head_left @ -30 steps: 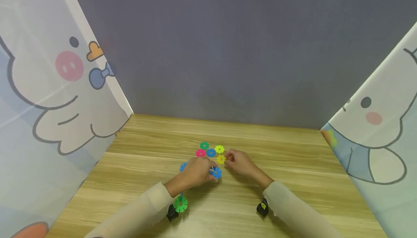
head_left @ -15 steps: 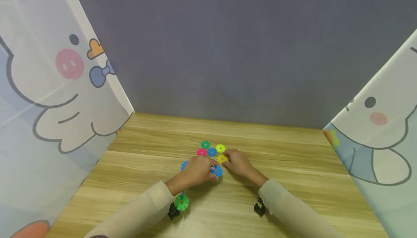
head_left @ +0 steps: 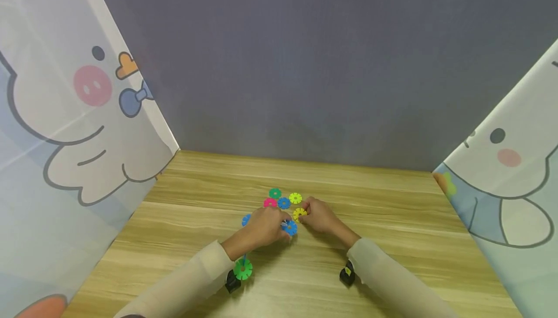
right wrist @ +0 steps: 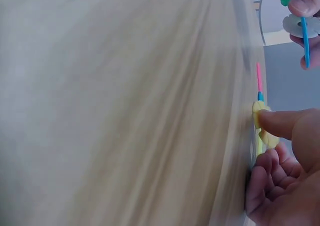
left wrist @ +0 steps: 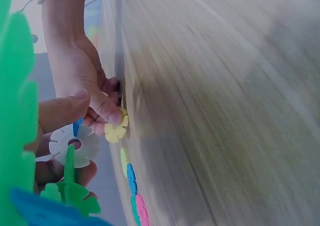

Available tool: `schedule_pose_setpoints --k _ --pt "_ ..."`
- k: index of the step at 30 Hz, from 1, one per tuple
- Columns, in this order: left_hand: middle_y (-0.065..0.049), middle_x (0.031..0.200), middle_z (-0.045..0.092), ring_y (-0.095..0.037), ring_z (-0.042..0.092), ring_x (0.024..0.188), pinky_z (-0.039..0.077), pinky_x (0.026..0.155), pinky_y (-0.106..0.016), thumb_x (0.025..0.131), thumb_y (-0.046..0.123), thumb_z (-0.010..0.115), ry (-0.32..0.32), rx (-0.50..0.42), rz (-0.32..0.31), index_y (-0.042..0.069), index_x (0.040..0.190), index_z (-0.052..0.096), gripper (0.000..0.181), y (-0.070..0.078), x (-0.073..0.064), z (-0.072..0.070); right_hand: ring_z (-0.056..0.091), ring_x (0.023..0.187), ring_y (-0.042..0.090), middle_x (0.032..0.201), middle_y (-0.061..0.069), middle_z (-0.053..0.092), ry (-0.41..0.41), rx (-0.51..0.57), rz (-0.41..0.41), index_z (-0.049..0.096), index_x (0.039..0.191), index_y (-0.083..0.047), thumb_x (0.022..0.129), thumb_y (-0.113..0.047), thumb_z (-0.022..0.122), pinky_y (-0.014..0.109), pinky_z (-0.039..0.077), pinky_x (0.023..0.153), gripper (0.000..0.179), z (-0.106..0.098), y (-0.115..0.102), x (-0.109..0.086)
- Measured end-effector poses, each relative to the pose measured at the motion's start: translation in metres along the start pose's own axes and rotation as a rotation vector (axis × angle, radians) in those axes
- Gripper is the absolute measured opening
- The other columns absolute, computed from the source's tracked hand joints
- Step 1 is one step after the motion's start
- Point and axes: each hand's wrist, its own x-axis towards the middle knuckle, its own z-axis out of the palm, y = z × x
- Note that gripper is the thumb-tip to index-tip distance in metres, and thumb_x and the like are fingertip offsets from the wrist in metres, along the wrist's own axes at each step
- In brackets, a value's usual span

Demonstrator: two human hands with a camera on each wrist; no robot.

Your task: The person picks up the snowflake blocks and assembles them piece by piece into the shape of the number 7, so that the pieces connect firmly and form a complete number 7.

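Observation:
My left hand (head_left: 267,226) grips a chain of slotted snowflake discs. On it are a blue disc (head_left: 289,227) by the fingertips, a white disc (left wrist: 86,148) between the fingers and a large green disc (head_left: 242,269) hanging nearer the body. Another blue disc (head_left: 246,219) shows left of that hand; the hand hides some of the joints. To the right, my right hand (head_left: 321,216) pinches a yellow snowflake disc (head_left: 299,214) between thumb and fingers. In the right wrist view this yellow disc (right wrist: 269,138) looks tilted, close to the tabletop.
Loose discs lie flat beyond the hands: dark green (head_left: 275,193), pink (head_left: 270,203), blue (head_left: 284,203) and yellow-green (head_left: 295,197). A grey panel (head_left: 279,66) stands behind the wooden table (head_left: 392,221), with printed cartoon panels at both sides.
My right hand has gone from the yellow disc's edge to pinching it, and the disc has shifted slightly right. The left hand holds its chain almost still.

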Motion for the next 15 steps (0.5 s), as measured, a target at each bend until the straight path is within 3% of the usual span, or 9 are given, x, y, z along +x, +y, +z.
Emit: schedule_pose_setpoints --k 6,15 --pt "0.009 0.083 0.074 -0.003 0.061 0.073 0.05 0.055 -0.019 0.077 0.044 0.087 0.006 0.004 -0.003 0.02 0.116 0.078 0.046 0.0 0.002 0.0 0.051 0.071 0.011 0.079 -0.002 0.057 0.021 0.059 -0.052 0.057 0.091 -0.01 0.09 -0.013 0.077 0.022 0.041 0.061 0.021 -0.006 0.003 -0.006" --pt "0.006 0.093 0.078 -0.008 0.07 0.081 0.055 0.059 -0.021 0.078 0.042 0.087 0.004 -0.011 -0.023 0.019 0.115 0.078 0.045 0.0 0.002 -0.001 0.041 0.059 0.0 0.066 -0.01 0.05 -0.011 0.092 -0.282 0.064 0.085 -0.014 0.097 -0.013 0.07 0.017 0.036 0.054 0.013 -0.018 0.009 -0.025"
